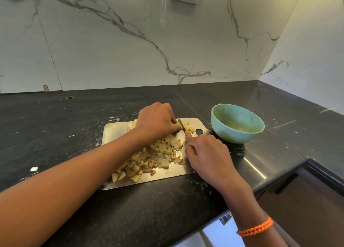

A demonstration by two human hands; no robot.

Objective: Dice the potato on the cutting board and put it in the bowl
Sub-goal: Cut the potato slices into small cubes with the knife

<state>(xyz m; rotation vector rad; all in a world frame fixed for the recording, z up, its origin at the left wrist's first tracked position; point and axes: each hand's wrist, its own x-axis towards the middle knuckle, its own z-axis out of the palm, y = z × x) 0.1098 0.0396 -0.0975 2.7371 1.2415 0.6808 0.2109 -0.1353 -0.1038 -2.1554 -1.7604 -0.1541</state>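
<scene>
The diced potato [152, 159] lies heaped across the middle of the metal cutting board [115, 129], with a last uncut piece under the left hand [156, 120], whose fingers curl down to pin it. The cubes look light, firm and damp (likely slippery), best scooped or scraped rather than pinched. The right hand [206, 153] grips the knife [181, 125], blade at the piece. The green bowl [237, 124] waits just beside the board.

Open countertop [55, 127] left and far of cutting board [115, 129]. Green bowl [237, 124] just beside board's far-right corner. Marble wall [307, 51] closes right.
</scene>
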